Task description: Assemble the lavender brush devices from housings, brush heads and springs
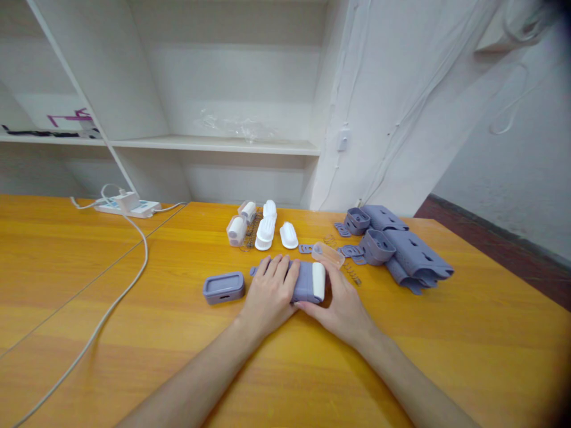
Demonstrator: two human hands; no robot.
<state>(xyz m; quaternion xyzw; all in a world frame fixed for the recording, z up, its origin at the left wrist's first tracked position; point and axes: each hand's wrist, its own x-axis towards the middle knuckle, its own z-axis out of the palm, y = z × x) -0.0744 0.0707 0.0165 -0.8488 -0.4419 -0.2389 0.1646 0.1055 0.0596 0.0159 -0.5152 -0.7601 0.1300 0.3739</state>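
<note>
A purple-grey plastic housing (304,282) with a white rounded end piece (318,282) lies on its side on the table. My left hand (273,284) is laid over its body, fingers curled across the top and thumb at the near side. At the white end, my right hand (341,303) grips with the thumb on the near edge and the fingers behind. A clear plastic cap (328,254) lies just beyond my right fingers; whether they touch is hard to tell. Left of my left hand sits a purple-grey oval base (223,288) with a recessed top.
White oval caps (266,229), white parts in clear caps (237,229) and springs (253,230) stand behind. A loose spring (352,274) lies right. Purple-grey shells (417,252), collars (377,246) and flat slotted pieces (351,251) fill the back right. A power strip (129,207) trails a cable (134,279) at left.
</note>
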